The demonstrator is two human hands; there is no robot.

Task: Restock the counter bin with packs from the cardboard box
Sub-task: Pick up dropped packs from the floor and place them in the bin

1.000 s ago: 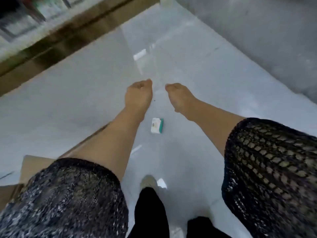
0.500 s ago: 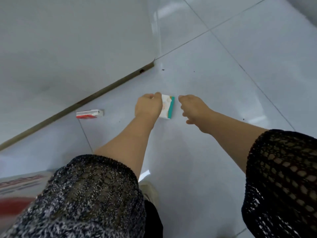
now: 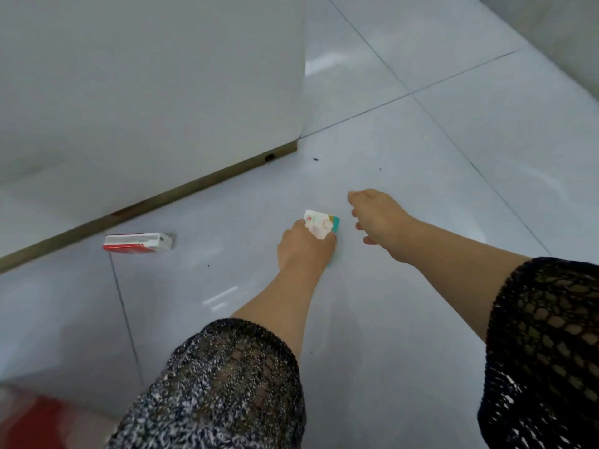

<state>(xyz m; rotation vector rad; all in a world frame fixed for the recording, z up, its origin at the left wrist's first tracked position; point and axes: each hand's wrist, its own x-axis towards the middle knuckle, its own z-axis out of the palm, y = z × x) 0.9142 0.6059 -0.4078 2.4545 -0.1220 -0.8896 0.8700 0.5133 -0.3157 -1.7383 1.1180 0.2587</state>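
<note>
While the person bends low over the glossy pale-grey tiled floor [image 3: 389,351], their left hand [image 3: 304,251] grips a small white cardboard pack with a teal side [image 3: 321,223]. The fingers are curled round its lower end, so only the upper part shows above the knuckles. Whether the pack rests on the tiles or is just clear of them I cannot tell from where I stand. The right hand [image 3: 379,218] hangs just beside it to the right, not touching, its fingers loosely curled and holding nothing. Well apart to the left, a flat red-and-white pack [image 3: 137,243] lies on its side on the floor. It is near the brown plinth [image 3: 162,197] that runs along the foot of a tall white cabinet [image 3: 146,92]. Both forearms come out of loose black-and-grey open-knit sleeves [image 3: 227,384]. At the bottom left corner sits a blurred red-and-white shape [image 3: 39,419], too smeared to make out.
</note>
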